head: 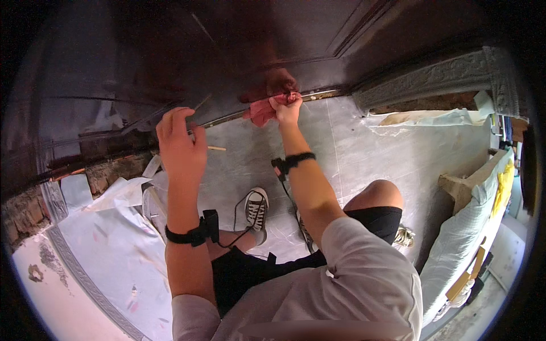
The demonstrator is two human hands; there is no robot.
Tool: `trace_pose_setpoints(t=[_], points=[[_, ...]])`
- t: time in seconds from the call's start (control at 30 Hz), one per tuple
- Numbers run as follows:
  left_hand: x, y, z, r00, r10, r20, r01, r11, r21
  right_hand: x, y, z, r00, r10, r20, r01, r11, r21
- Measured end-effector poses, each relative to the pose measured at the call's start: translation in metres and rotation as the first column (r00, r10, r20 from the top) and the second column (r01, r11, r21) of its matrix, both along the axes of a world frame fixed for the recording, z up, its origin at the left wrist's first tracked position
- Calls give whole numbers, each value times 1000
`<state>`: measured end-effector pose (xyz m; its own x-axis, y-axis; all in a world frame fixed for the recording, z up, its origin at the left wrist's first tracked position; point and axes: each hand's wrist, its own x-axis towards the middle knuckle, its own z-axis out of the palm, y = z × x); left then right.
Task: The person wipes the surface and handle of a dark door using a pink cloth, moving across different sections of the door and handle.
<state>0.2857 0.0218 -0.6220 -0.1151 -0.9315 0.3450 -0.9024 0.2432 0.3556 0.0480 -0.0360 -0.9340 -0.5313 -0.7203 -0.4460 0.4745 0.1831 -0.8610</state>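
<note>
My right hand (286, 110) grips a crumpled red cloth (261, 113) and presses it to the bottom edge of a dark, glossy panelled door (239, 51). A blurred reflection of that hand shows in the door's surface. To the left, my left hand (181, 140) is raised close to the same door with its fingers bent and the thumb apart. Nothing shows in its grasp, though its palm side is partly hidden. A thin wooden stick (216, 148) juts out just right of the left thumb; whether it touches the hand is unclear.
Grey tile flooring (362, 145) lies below, around my sneaker (257, 209). At left, white sheeting (115, 238) sits beside exposed brick (100, 177). A moulded frame (426, 76) borders the door at right. Farther right is a cloth-covered object (456, 238) with yellow material (503, 187).
</note>
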Motion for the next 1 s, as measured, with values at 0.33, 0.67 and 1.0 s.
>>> trace_pose_setpoints(t=[0.33, 0.67, 1.0], points=[[-12, -16, -2, 996, 48, -77, -45, 998, 43, 39, 19, 284, 923, -143, -357, -30, 899, -437], [0, -10, -8, 998, 52, -35, -48, 994, 94, 54, 20, 184, 832, -219, -509, -38, 894, -447], [-8, 6, -16, 992, 23, -125, 19, 947, 320, 70, 30, 125, 883, -111, -457, -31, 956, -292]])
